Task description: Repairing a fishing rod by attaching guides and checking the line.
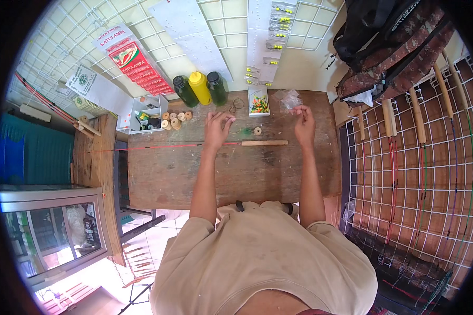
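Note:
A fishing rod with a wooden handle (264, 143) and thin red shaft (157, 147) lies across the wooden table. My left hand (218, 128) is above the shaft, thumb and fingers curled together; anything in them is too small to make out. A loose green tangle of line (247, 131) and a small wooden spool (257, 130) are to its right. My right hand (304, 126) is beyond the handle's right end, its fingertips pinched at the edge of crumpled clear plastic bags (288, 101). Whether they grip the plastic or something finer is unclear.
A white tray of small colourful pieces (258, 104) stands between my hands. Behind are two dark green bottles (185, 91) and a yellow bottle (199, 88). Wooden spools (175, 121) cluster beside a white box (142, 116). Rods (419, 126) hang on the right rack.

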Demonstrator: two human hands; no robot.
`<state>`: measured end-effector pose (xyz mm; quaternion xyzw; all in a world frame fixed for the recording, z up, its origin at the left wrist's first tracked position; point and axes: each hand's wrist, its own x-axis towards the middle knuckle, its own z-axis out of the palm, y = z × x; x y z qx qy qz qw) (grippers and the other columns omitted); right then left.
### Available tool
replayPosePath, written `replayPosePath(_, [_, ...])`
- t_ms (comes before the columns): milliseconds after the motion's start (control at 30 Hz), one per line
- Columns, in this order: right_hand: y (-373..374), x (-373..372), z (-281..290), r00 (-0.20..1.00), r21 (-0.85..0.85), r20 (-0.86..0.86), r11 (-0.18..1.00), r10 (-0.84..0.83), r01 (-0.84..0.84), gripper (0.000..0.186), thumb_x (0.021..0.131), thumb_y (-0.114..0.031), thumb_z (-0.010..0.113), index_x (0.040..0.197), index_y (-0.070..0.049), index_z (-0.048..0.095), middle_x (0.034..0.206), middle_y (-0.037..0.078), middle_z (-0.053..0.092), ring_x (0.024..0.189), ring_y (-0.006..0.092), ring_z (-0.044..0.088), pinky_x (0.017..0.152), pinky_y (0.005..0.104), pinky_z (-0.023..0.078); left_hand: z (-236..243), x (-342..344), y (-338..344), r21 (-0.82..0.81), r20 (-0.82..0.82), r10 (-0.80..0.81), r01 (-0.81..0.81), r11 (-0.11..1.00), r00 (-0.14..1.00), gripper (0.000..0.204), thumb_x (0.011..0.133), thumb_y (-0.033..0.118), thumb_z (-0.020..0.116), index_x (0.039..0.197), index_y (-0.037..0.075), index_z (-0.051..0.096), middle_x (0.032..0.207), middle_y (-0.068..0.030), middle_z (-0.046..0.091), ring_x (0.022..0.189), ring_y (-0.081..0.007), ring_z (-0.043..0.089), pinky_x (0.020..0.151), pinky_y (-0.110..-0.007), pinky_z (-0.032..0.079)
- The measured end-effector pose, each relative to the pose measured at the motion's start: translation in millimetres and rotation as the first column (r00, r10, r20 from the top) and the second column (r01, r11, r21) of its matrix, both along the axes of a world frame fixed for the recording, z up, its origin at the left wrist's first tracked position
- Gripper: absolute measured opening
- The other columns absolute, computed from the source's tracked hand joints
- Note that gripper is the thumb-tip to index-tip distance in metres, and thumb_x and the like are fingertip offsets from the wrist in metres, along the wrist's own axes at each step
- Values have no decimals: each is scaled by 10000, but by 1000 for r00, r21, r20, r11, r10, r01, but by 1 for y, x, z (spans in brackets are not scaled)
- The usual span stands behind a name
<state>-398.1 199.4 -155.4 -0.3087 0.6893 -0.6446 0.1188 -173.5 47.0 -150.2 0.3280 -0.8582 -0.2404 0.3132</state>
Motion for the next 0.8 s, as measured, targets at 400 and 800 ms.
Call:
replayPosePath(400, [-10, 37, 7, 839, 313, -538, 943, 80, 111, 214, 799, -137, 630, 1012, -118, 645, 1096, 133, 576, 1127, 315, 430, 968, 454, 322, -1, -9, 16, -65, 6, -106, 106, 992, 994, 112, 776, 194, 685, 835, 100, 694, 782, -30, 625, 826, -254, 510, 779, -363, 427])
replayPosePath(800, [-28, 62, -4, 865, 309, -291, 896, 408, -318, 236, 766, -161, 705, 1001, -132, 706, 928, 81, 660, 966, 247, 511, 854, 360, 432, 3, -2, 15, -25, -47, -138, 137, 990, 989, 97, 771, 168, 684, 841, 103, 697, 789, -31, 626, 827, -256, 512, 779, -360, 436])
